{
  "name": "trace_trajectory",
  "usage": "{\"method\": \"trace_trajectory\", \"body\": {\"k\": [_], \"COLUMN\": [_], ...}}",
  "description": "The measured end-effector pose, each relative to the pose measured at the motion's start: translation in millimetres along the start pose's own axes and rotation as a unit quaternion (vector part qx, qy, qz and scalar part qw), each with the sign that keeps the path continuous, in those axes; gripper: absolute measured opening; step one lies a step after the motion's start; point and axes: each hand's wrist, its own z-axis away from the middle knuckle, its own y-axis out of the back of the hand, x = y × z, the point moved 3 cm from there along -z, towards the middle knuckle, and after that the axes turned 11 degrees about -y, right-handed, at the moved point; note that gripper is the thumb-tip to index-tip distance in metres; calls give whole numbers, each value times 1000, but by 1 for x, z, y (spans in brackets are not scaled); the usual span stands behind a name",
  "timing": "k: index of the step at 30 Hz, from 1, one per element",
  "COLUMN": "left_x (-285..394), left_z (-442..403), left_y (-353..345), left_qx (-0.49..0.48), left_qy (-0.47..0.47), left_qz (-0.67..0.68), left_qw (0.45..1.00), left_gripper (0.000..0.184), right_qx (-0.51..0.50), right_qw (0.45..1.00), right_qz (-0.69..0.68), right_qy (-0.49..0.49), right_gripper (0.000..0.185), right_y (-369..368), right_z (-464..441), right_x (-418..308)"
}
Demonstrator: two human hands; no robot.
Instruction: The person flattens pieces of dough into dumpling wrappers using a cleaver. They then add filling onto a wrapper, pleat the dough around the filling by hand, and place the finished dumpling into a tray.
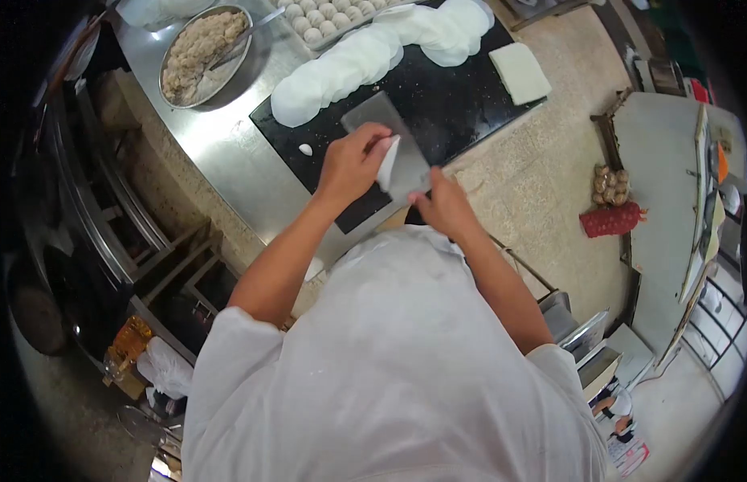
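White dough piece (389, 165), thin and pale, sits in the left hand (353, 161), and I see the fingers pinched closed around its upper part, over a flat metal blade (402, 136). From here I cannot tell whether its lower end touches the metal. The right hand (444, 205) is closed on the near right end of that blade — I see the thumb folded against it — and the blade slants away over a black board (462, 100). The board lies on a shiny metal surface (241, 161). Beyond the hands I have a long row of overlapping white rounds (341, 74) along the far side of the board, joining a second overlapping group (454, 32) farther right. A white square slab (520, 72) rests at the board's right end; what it is made of I cannot tell. A small white scrap (306, 149) lies on the board to the left of the left hand. Farther up on the left, an oval bowl (165, 76) holds a lumpy pale-brown mixture (201, 52) with a metal utensil (257, 28) leaning in it — and just right of that I see a tray of round white balls (325, 16) set in rows, cut off by the top edge of my view.
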Motion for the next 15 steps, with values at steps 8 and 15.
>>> {"method": "trace_trajectory", "body": {"k": [8,15], "left_x": [51,127], "left_z": [40,-11], "left_y": [50,20], "left_qx": [96,43], "left_qy": [136,-95], "left_qz": [-117,-531], "left_qw": [979,841], "left_gripper": [37,39], "right_qx": [-210,-195], "right_qw": [944,851], "right_qz": [168,267], "right_qy": [191,409], "right_gripper": [34,33], "right_y": [63,93], "right_z": [-70,-152], "right_x": [-9,-52]}}
